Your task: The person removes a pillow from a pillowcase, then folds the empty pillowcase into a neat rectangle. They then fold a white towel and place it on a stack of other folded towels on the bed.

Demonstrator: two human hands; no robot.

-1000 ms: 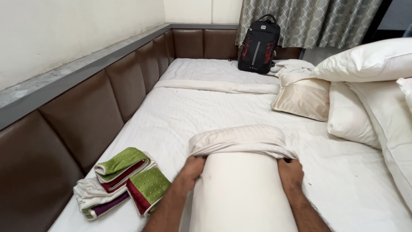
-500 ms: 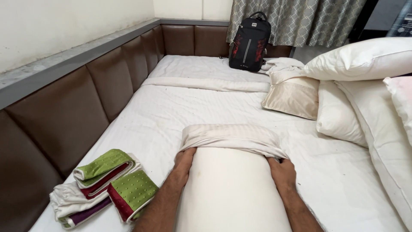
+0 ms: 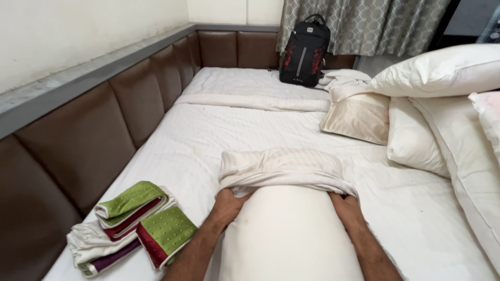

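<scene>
A plain cream pillow (image 3: pixel 289 234) lies lengthwise on the white bed sheet (image 3: pixel 208 135) in front of me. A striped cream pillowcase (image 3: pixel 281 167) is bunched over its far end. My left hand (image 3: pixel 227 206) grips the case's open edge on the pillow's left side. My right hand (image 3: pixel 345 207) grips the same edge on the right side. Both forearms run along the pillow's flanks.
Folded green, maroon and white cloths (image 3: pixel 133 224) lie at the lower left by the brown padded wall (image 3: pixel 94 145). A black backpack (image 3: pixel 304 49) stands at the far end below a curtain. Several pillows (image 3: pixel 416 104) pile up on the right.
Both hands have stayed on the pillowcase edge, which has crept slightly down the pillow. The camera has shifted, so the scene sits a little lower and more to the right.
</scene>
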